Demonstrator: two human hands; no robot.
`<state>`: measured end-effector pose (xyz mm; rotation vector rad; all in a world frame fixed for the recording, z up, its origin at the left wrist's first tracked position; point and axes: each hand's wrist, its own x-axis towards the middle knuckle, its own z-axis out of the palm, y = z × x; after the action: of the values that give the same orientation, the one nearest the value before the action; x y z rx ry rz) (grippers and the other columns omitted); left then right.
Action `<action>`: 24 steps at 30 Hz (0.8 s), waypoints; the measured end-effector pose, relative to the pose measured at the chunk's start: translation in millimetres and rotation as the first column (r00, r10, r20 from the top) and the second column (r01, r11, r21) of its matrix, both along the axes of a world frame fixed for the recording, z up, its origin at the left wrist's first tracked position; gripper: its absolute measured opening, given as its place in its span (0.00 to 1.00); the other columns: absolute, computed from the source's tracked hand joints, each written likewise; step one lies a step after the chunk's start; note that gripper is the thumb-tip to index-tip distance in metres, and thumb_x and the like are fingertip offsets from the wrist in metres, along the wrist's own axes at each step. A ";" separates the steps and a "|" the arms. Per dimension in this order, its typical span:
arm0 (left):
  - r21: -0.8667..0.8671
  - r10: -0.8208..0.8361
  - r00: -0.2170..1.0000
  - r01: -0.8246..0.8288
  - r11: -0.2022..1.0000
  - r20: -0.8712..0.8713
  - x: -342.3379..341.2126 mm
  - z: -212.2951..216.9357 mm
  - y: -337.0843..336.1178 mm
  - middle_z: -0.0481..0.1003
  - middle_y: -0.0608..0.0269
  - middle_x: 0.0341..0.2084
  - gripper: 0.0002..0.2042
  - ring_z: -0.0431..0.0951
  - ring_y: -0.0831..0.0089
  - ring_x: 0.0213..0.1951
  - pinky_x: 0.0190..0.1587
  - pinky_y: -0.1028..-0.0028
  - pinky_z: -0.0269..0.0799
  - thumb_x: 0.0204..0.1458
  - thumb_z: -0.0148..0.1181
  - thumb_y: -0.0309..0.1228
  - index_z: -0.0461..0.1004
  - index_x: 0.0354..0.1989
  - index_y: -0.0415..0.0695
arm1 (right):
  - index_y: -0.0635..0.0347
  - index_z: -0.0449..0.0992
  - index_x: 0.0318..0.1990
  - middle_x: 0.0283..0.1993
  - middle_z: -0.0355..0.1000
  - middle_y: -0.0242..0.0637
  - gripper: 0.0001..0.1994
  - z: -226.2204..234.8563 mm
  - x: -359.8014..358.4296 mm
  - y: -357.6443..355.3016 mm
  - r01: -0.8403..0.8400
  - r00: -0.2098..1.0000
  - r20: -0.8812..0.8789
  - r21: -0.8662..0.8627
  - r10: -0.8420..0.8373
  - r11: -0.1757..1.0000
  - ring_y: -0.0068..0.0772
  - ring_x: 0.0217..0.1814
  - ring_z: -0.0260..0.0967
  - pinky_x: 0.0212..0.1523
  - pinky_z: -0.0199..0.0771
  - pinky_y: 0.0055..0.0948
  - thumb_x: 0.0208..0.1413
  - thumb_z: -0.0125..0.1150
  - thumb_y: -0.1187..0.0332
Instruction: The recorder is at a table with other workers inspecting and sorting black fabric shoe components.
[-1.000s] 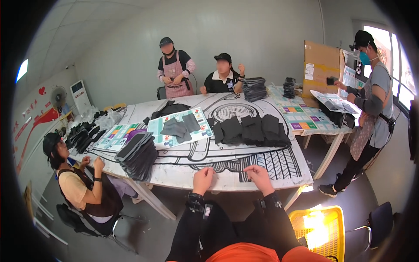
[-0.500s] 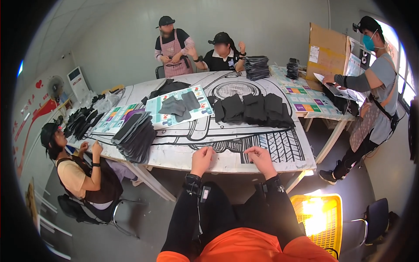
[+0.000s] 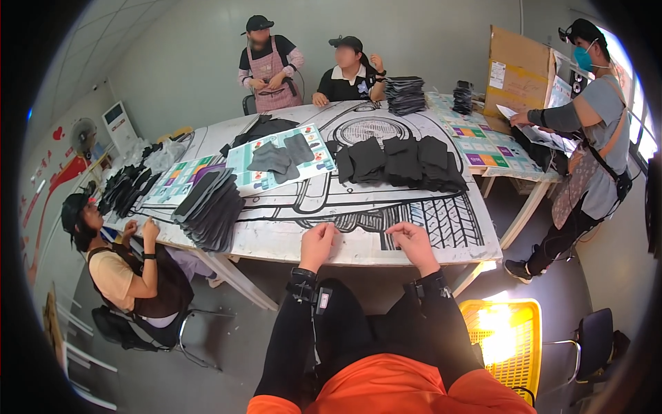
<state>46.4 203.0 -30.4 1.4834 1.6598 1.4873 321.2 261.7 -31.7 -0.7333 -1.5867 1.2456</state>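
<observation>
My left hand (image 3: pixel 318 245) hovers over the near edge of the table (image 3: pixel 276 241), its fingers curled closed with nothing seen in them. To its right, my right hand (image 3: pixel 414 244) is held level with it, fingers bent inward and drawn together, nothing visible in them. A gap separates the two hands. Beyond them, several piles of dark cloth pieces (image 3: pixel 403 164) lie in a row. A tall leaning stack of dark cloth pieces (image 3: pixel 209 210) stands left of my hands. Grey cloth pieces (image 3: pixel 272 160) rest on a colourful printed sheet (image 3: pixel 317 169).
Two people (image 3: pixel 272 69) are at the far side, one standing, one seated (image 3: pixel 350 76). Another person sits at the left (image 3: pixel 124 276); a masked person (image 3: pixel 593 131) stands at the right table. A yellow plastic basket (image 3: pixel 520 376) is beside my right arm. Another dark stack (image 3: pixel 405 95) stands far back.
The view has tilted slightly, so the table sits a little higher. The seated person across has lowered one hand to the table. My hands keep nearly the same pose.
</observation>
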 end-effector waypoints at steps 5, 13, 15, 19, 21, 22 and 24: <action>0.008 0.007 1.000 -0.007 1.000 -0.004 -1.5 0.2 -0.5 0.72 0.70 0.16 0.15 0.69 0.83 0.22 0.28 0.76 0.64 0.67 0.55 0.36 0.82 0.32 0.39 | 0.63 0.83 0.41 0.27 0.71 0.23 0.08 1.9 -1.1 -0.5 -0.011 1.000 0.003 0.007 0.011 1.000 0.13 0.29 0.65 0.32 0.64 0.18 0.60 0.57 0.79; 0.003 -0.005 1.000 0.005 1.000 0.016 -4.4 -1.4 0.5 0.75 0.67 0.16 0.16 0.72 0.79 0.22 0.29 0.73 0.67 0.67 0.55 0.38 0.82 0.33 0.40 | 0.65 0.83 0.41 0.26 0.72 0.24 0.09 4.4 0.4 -1.4 -0.019 0.999 0.047 0.003 0.018 1.000 0.13 0.28 0.65 0.31 0.64 0.17 0.59 0.55 0.80; 0.000 -0.004 1.000 0.004 1.000 0.020 -4.7 -1.2 0.9 0.75 0.67 0.16 0.16 0.72 0.79 0.22 0.29 0.73 0.67 0.67 0.55 0.38 0.82 0.33 0.40 | 0.65 0.83 0.41 0.26 0.72 0.24 0.10 3.1 0.1 -1.1 -0.015 0.998 0.064 -0.001 0.015 1.000 0.13 0.28 0.65 0.31 0.64 0.18 0.59 0.55 0.80; -0.003 -0.016 1.000 0.016 1.000 0.023 -3.2 -3.0 2.7 0.74 0.67 0.16 0.16 0.72 0.79 0.22 0.29 0.74 0.67 0.67 0.55 0.39 0.82 0.33 0.41 | 0.66 0.83 0.41 0.26 0.72 0.25 0.10 2.4 1.5 3.2 -0.028 0.998 0.063 -0.015 0.029 0.999 0.14 0.28 0.65 0.31 0.64 0.18 0.58 0.54 0.81; 0.003 -0.025 0.999 0.025 1.000 0.024 -1.9 -3.3 4.7 0.74 0.67 0.16 0.16 0.72 0.79 0.22 0.29 0.74 0.67 0.67 0.55 0.39 0.82 0.33 0.41 | 0.66 0.82 0.41 0.26 0.72 0.26 0.10 2.5 2.7 3.7 -0.034 0.998 0.060 -0.019 0.035 0.999 0.14 0.28 0.66 0.31 0.64 0.18 0.58 0.54 0.82; 0.006 -0.021 1.000 0.021 1.000 0.023 -2.5 -3.4 5.5 0.74 0.66 0.16 0.17 0.72 0.79 0.22 0.29 0.73 0.67 0.67 0.55 0.39 0.82 0.33 0.41 | 0.66 0.82 0.41 0.26 0.72 0.26 0.10 3.3 1.6 3.1 -0.038 0.997 0.060 -0.020 0.039 0.999 0.14 0.28 0.66 0.31 0.64 0.18 0.58 0.54 0.82; 0.012 -0.011 1.000 0.010 1.000 0.022 -4.7 -3.7 4.9 0.74 0.66 0.16 0.17 0.72 0.79 0.22 0.29 0.73 0.67 0.67 0.55 0.40 0.82 0.32 0.40 | 0.66 0.82 0.41 0.26 0.70 0.24 0.10 5.8 -2.2 2.4 -0.041 0.997 0.070 -0.014 0.042 0.999 0.13 0.28 0.64 0.32 0.63 0.17 0.58 0.54 0.81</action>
<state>41.7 207.9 -34.0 1.4745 1.6312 1.5046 319.0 264.1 -25.9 -0.7627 -1.6609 1.2728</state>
